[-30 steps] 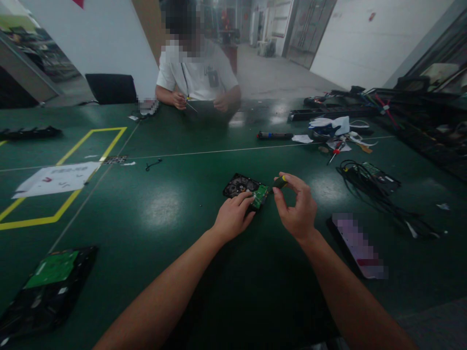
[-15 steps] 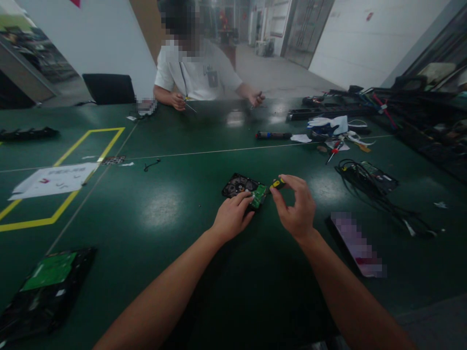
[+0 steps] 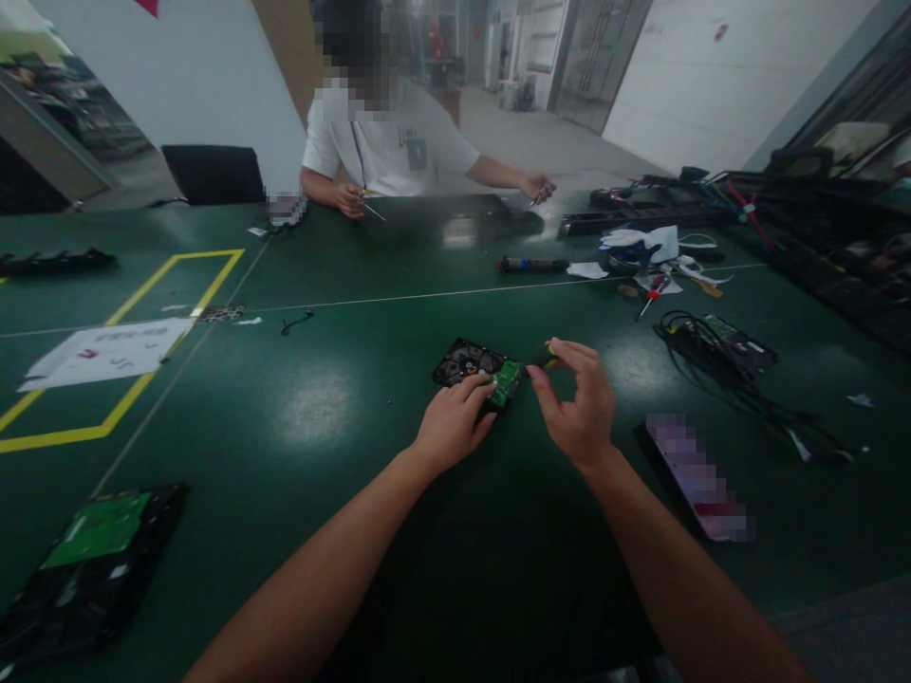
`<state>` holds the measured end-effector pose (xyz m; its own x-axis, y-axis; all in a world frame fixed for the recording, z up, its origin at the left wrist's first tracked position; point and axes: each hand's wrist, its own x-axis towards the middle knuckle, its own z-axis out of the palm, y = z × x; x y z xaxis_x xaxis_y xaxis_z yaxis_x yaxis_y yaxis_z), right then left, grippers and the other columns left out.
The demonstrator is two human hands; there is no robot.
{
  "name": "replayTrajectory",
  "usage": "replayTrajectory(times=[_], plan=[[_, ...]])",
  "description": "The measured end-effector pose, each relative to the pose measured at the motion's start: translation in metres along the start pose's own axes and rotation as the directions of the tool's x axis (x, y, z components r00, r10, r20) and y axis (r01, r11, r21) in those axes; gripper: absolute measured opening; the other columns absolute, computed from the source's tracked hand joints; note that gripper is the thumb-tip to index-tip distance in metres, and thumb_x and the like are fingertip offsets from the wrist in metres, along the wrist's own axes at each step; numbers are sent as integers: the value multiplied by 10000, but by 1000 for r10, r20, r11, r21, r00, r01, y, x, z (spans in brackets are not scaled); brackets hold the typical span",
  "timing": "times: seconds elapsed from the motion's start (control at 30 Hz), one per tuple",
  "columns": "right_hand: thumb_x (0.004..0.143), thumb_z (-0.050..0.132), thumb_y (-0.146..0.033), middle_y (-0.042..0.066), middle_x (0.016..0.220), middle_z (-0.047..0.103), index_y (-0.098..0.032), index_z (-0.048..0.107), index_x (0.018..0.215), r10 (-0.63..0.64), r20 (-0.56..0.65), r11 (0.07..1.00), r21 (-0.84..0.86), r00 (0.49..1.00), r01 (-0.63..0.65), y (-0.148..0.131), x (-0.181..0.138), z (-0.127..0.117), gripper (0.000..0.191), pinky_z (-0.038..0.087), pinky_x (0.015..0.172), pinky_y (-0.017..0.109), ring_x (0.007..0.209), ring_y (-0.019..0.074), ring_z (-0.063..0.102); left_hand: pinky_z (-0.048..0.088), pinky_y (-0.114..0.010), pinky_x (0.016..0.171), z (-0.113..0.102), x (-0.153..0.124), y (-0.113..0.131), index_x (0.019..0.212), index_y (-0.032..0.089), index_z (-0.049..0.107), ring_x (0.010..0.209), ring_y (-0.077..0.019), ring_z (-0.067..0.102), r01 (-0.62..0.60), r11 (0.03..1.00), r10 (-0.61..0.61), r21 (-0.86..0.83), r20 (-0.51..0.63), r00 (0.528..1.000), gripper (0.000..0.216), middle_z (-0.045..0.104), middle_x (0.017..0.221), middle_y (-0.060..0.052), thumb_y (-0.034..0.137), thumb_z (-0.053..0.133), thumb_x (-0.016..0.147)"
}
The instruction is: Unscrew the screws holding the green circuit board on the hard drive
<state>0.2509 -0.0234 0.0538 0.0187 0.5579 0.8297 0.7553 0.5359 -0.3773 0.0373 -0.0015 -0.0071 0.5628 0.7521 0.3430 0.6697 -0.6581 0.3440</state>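
Note:
A black hard drive (image 3: 466, 360) with a green circuit board (image 3: 506, 382) lies on the table in front of me. My left hand (image 3: 454, 417) grips it, fingers over the board and thumb along the near edge. Between the thumb and fingertips of my right hand (image 3: 578, 394) is a small screwdriver with a black and yellow handle (image 3: 547, 357). Its tip points left toward the board's right edge; whether it touches a screw I cannot make out.
Another drive (image 3: 92, 560) lies at the near left. To my right are a phone (image 3: 694, 479), black cables (image 3: 747, 379) and a red screwdriver (image 3: 653, 296). A paper sheet (image 3: 106, 353) is on the left. Across the table sits a person (image 3: 384, 152) holding a thin tool.
The screwdriver handle has turned in my right fingers, showing less yellow. My left hand and the hard drive stay put. The other person's arm on the right of view has swung further right.

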Motion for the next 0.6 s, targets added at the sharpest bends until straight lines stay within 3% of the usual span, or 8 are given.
replayTrajectory(times=[0.2,0.43,0.6], plan=[[942,644,-165,110,1349,666,-258,526,1398,20,-6,999,37,1000,-20,1,-1,2,480,630,968,483,1172,252,697,543,-460,1023,0,1,1,1407,237,528,1311,-290,607,13,1000,-13,7,5,1000,438,558,1501,-113,336,597,986],[905,726,-172,76,1183,718,-271,595,1321,-54,-41,998,-23,998,53,0,3,-1,447,626,952,460,1104,239,707,540,-467,1031,-1,1,2,1398,220,530,1330,-289,591,4,1000,-4,13,0,1000,429,559,1502,-109,329,590,988],[923,664,-142,90,1254,699,-274,580,1368,-43,-17,999,-19,999,42,-2,3,-2,472,609,996,483,1160,251,692,544,-470,1018,-2,1,2,1406,225,523,1326,-292,594,-2,1000,2,13,-4,1000,431,560,1500,-112,326,584,991]])
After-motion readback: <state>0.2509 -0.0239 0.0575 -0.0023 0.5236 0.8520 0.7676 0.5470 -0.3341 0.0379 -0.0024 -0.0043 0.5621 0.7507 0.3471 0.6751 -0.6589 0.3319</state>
